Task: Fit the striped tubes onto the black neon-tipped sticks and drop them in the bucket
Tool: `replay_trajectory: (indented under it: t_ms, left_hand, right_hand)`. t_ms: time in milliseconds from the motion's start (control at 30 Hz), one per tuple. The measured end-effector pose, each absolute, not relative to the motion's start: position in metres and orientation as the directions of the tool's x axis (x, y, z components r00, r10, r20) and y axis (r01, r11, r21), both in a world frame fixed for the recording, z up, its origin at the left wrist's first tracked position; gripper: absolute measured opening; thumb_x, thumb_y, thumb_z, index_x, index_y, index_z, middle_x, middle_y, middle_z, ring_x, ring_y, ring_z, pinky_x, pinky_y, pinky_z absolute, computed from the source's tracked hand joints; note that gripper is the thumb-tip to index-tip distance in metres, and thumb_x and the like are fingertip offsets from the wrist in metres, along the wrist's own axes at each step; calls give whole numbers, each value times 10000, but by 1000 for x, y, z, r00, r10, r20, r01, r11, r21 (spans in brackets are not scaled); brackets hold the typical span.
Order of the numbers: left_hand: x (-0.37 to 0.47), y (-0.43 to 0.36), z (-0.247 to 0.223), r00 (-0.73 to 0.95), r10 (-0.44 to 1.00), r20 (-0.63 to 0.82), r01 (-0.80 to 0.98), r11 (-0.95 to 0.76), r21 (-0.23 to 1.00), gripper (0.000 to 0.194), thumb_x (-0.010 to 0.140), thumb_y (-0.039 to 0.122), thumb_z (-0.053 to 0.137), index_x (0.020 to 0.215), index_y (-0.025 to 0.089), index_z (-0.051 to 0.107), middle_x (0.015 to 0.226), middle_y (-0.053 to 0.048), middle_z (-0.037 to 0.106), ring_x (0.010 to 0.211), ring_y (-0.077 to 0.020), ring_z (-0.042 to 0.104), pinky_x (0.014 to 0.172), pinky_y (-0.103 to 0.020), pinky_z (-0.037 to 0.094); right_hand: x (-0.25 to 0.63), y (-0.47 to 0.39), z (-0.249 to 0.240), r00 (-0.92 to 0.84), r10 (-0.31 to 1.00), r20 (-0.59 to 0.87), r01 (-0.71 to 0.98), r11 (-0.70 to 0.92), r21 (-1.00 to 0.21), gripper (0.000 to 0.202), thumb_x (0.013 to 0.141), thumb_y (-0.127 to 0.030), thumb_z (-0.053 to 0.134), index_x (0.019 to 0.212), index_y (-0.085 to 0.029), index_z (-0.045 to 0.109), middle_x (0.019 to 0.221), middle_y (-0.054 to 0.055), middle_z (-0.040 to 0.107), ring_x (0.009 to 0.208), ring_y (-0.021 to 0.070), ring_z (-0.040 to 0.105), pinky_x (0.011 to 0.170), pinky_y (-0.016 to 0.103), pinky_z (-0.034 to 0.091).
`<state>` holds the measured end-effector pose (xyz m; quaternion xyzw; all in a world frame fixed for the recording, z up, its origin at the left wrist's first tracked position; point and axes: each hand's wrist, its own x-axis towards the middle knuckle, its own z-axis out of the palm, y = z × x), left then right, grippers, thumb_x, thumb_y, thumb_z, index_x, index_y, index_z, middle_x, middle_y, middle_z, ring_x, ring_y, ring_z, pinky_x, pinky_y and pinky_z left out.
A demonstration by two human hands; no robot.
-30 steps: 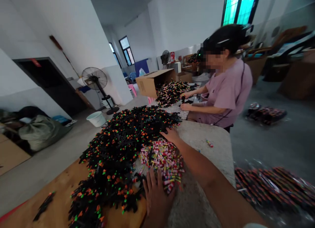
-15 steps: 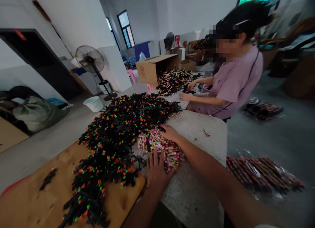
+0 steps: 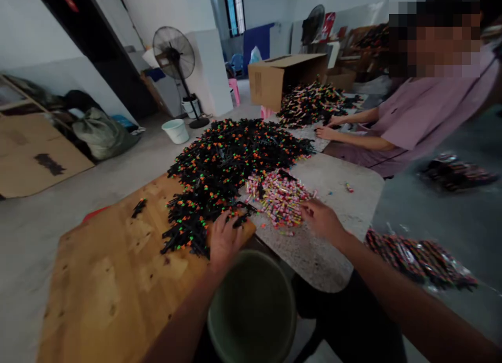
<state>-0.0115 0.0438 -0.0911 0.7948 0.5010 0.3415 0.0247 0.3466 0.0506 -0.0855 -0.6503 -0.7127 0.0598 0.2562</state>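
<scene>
My left hand lies at the near edge of a heap of black toy guns with orange and green bits; its fingers are apart, touching the nearest guns. At the right side of a pile of small pink, white and yellow wrapped tubes is my right hand, fingers curled and thumb close to them. Whatever lies between those fingertips is too small to make out. Below my hands, a deep greenish bucket stands between my forearms; its inside looks dark.
The heap spans a wooden board and a speckled stone tabletop. Across from me a person in a pink shirt handles more toys beside an open carton. Bagged toys lie on the floor at right; a fan stands behind.
My view has shifted, bringing the bucket into sight. My left hand has moved from the tubes to the black toys; my right hand has drawn back to the pile's near right edge.
</scene>
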Motion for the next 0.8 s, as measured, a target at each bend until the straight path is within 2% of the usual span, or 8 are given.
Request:
replay_trajectory:
  t_ms: [67,133,233,333,433,500,633,800]
  left_hand:
    - [-43,36,-88,210,860,465,809,-420,411,276,1050,260,470,1220,212,681,1232,-135,700,1243,-261,618,1135,-484,488]
    - [-58,31,-90,199,893,403,815,-379,439,297,1049,240,438,1184,208,700,1132,-120,718,1141,-250,645,1090,-463,516]
    - [-53,32,-91,226,914,337,827,-363,430,335,1035,245,450,1270,194,684,1195,-129,683,1159,-254,608,1081,-440,508]
    - [-32,41,-82,261,923,282,875,-350,336,373,1034,293,474,1343,208,665,1243,-135,637,1163,-266,559,1045,-413,491]
    - [-9,56,-69,302,920,249,901,-361,242,360,1028,368,514,1310,238,694,1312,-135,595,1199,-296,506,1016,-422,463]
    - [4,67,-64,331,916,226,905,-376,200,344,1014,393,543,1240,206,724,1368,-153,570,1243,-323,470,1036,-453,432]
    - [21,84,-69,348,928,137,920,-366,141,368,1007,350,519,1207,107,712,1356,-201,584,1230,-345,468,1070,-496,383]
    - [24,92,-74,381,918,110,905,-395,158,298,951,238,531,1145,86,699,1268,-197,639,1213,-326,502,1141,-510,325]
  right_hand:
    - [326,22,-95,-109,968,225,929,179,-323,299,1025,-290,501,1185,-203,738,1205,126,710,1096,250,674,963,333,518]
    - [305,7,-98,-88,984,158,966,123,-228,298,1022,-280,514,1207,-196,732,1264,151,675,1126,273,660,959,350,521]
    - [283,-1,-96,-3,988,154,985,29,-168,356,1034,-290,501,1319,-182,684,1339,176,628,1140,286,650,937,359,531]
    - [270,-10,-93,-54,982,182,985,82,-150,417,1064,-327,452,1428,-207,617,1375,162,600,1193,276,628,938,340,528]
    - [262,-20,-93,-152,985,82,983,159,-93,381,1066,-313,455,1379,-212,648,1338,153,613,1151,259,637,901,314,531]
    - [257,-24,-94,-166,986,26,984,167,-68,358,1063,-271,458,1353,-192,651,1326,158,621,1136,249,637,904,304,529]
    - [250,-21,-90,-150,989,-16,987,149,-57,344,1057,-221,445,1327,-155,648,1323,171,629,1131,258,645,896,313,534]
    - [251,-1,-82,-78,995,-63,975,64,-212,299,987,-171,542,1229,-147,715,1314,197,658,1037,273,699,861,341,541]
